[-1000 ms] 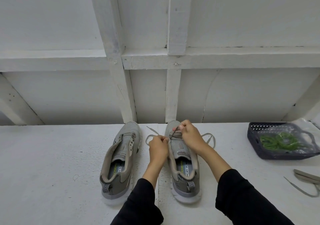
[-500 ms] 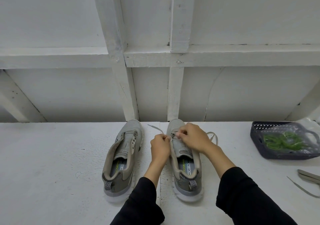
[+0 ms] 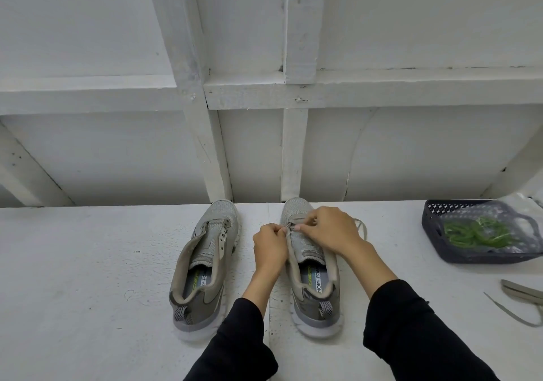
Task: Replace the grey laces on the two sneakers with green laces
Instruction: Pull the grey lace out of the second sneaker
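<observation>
Right sneaker (image 3: 314, 266), toe far: grey lace (image 3: 362, 228) pinched at lowest eyelets by left hand (image 3: 269, 244) and right hand (image 3: 329, 232) fingers, for unthreading.

On the table (image 3: 88, 263) two sneakers stand side by side, the left sneaker (image 3: 202, 266) at 11 o'clock, the right sneaker (image 3: 311, 272) at 12, the basket (image 3: 435, 233) with laces (image 3: 476, 231) at 2.

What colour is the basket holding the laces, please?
Dark navy-grey basket, clearest in the head view.
</observation>
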`<state>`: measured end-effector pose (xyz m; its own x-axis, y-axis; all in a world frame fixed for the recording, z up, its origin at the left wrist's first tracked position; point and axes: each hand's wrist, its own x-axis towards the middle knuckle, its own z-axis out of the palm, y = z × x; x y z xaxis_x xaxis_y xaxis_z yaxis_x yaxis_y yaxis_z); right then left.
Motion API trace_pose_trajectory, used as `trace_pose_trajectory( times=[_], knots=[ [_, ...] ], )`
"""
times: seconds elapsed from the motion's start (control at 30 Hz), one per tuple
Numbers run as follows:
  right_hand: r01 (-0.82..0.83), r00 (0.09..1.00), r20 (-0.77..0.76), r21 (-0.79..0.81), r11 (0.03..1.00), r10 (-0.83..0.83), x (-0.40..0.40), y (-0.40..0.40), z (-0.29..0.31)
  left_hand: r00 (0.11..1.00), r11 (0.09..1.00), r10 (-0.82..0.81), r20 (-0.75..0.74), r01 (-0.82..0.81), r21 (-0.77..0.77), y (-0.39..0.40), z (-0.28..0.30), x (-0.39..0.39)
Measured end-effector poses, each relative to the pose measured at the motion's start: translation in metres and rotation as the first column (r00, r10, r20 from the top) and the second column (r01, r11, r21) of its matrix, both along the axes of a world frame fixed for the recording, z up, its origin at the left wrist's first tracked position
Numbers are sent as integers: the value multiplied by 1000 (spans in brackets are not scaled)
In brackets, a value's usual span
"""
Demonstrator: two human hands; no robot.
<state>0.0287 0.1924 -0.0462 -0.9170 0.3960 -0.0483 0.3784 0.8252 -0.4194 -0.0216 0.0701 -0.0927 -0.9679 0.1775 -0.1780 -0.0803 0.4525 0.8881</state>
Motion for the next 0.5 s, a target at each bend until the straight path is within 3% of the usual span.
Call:
trace_pose_trajectory(
  times=[0.07,0.13,0.17,0.2,0.27,0.33,0.37,0.4,0.43,0.47,0.5],
  knots=[
    [24,999,26,-28,999,-23,-2,0,-5,1000,1000,1,2,-1,4,0,0,0],
    [70,993,-73,-312,947,-98,-5,2,-7,1000,1000,0,-4,0,-2,-1,0,0],
    [86,976,-127,-519,850,-177,-5,3,-7,1000,1000,0,-6,0,-4,-1,0,0],
    [74,946,-172,-710,700,-274,-6,4,-7,1000,1000,-1,-7,1,-4,-1,-1,0],
    [-29,872,-170,-954,298,-460,-5,9,-5,1000,1000,-3,-4,3,-3,-1,-1,1],
    [-148,805,-97,-988,-41,-586,-1,19,-3,1000,1000,1,-4,-1,0,-1,-1,1],
    [-182,760,-42,-972,-151,-649,3,25,-4,1000,1000,3,-6,-3,2,-1,-1,1],
    [-191,706,16,-959,-211,-708,5,31,-5,1000,1000,4,-8,-4,3,-1,-1,1],
    [-158,655,42,-969,-191,-755,8,36,-7,1000,1000,4,-8,-4,3,-2,-1,1],
    [-65,619,25,-994,-83,-785,12,39,-9,1000,1000,5,-9,-5,2,-2,-1,2],
    [83,616,-20,-992,90,-787,16,41,-11,1000,1000,6,-11,-6,2,-1,-1,2]
  ],
)
